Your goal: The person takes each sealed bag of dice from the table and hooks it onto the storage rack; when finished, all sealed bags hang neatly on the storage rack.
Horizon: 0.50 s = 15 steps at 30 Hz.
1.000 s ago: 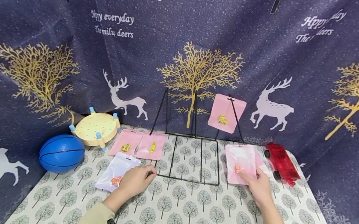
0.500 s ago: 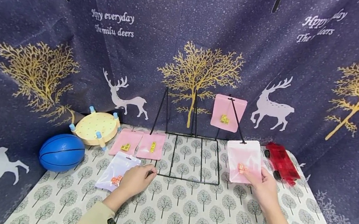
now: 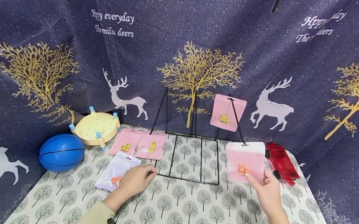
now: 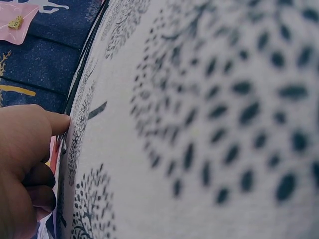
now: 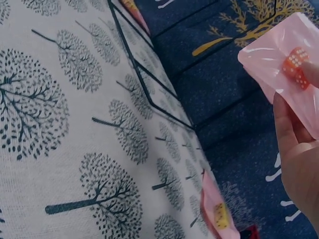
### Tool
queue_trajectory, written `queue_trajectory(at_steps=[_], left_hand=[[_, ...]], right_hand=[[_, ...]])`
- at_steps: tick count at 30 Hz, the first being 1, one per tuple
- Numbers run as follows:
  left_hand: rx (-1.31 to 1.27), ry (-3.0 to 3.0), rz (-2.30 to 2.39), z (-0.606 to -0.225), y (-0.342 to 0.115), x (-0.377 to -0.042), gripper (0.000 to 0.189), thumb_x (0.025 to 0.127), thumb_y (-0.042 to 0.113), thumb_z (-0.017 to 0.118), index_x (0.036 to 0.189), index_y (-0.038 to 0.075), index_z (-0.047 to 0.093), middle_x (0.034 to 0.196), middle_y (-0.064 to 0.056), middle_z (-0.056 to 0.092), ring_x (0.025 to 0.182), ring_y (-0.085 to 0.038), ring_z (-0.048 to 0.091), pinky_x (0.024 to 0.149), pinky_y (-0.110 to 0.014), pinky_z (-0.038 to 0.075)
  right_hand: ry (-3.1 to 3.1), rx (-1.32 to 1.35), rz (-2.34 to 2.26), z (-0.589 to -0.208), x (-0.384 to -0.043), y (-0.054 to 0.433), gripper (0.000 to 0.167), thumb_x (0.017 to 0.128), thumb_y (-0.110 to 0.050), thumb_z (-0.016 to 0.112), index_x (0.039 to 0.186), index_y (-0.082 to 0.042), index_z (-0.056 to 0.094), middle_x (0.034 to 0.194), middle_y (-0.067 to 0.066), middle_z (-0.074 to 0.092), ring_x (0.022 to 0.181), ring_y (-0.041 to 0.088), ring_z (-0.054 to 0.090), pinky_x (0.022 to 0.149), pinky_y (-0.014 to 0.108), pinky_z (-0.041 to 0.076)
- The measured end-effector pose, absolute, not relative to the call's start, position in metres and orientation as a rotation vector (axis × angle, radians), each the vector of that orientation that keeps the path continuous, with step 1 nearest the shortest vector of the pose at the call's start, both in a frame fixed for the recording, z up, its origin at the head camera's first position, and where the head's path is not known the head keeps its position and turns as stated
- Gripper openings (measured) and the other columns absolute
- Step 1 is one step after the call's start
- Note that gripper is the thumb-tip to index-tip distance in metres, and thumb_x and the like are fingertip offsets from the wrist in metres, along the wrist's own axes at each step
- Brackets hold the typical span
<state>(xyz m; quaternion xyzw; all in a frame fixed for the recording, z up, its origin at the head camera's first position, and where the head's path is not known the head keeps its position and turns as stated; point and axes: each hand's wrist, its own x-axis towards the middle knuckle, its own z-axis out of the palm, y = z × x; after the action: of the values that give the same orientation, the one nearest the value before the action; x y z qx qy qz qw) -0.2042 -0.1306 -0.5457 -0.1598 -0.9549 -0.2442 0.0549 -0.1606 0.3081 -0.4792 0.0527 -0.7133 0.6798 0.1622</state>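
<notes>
Your right hand (image 3: 267, 190): nearly closed; thumb in front, fingers behind, pinching a flat pink plastic pouch of orange dice (image 3: 254, 157).
Held pouch: upright, its top edge at the tip of the right prong of a black wire rack (image 3: 188, 180); whether the tip passes through its hole, you cannot tell.
Your left hand (image 3: 136, 179): fingers curled, gripping the rack's near left corner.
Upper prong: carries a pink plastic pouch of yellow dice (image 3: 218, 107).
Tabletop, left: two pink pouches with yellow dice (image 3: 125, 137), side by side; nearer you, a whitish pouch of orange dice (image 3: 110, 167).
Tabletop, right: one pink pouch with a yellow die (image 5: 212, 196), seen from your right wrist.
Left edge: blue ball (image 3: 62, 152) before a round beige board with blue-tipped pegs (image 3: 97, 128).
</notes>
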Motion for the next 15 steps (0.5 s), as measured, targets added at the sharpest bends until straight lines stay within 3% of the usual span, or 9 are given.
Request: queue_trajectory(at_steps=[5,15], left_hand=[[-0.494,-2.896,-0.739,-0.546,-0.131,-0.204,0.004,0.101,0.03,0.07,0.104,0.028,0.072,0.053,0.016,0.04,0.046,-0.007,0.038,0.043,-0.029,0.035],[-0.489,-2.897,-0.759,-0.547,-0.131,-0.204,0.007,0.101,0.032,0.07,0.106,0.028,0.073,0.052,0.016,0.04,0.045,-0.007,0.037,0.042,-0.029,0.035]], right_hand=[[-1.954,0.257,1.963,-0.474,-0.157,0.303,0.044,0.088,0.022,0.064,0.115,-0.012,0.07,0.103,-0.005,0.077,0.092,0.007,0.074,0.081,0.019,0.057],[-1.746,0.533,2.07,-0.463,-0.157,0.29,0.047,0.085,0.032,0.054,0.125,0.011,0.062,0.112,0.008,0.076,0.101,0.016,0.074,0.088,0.026,0.057]])
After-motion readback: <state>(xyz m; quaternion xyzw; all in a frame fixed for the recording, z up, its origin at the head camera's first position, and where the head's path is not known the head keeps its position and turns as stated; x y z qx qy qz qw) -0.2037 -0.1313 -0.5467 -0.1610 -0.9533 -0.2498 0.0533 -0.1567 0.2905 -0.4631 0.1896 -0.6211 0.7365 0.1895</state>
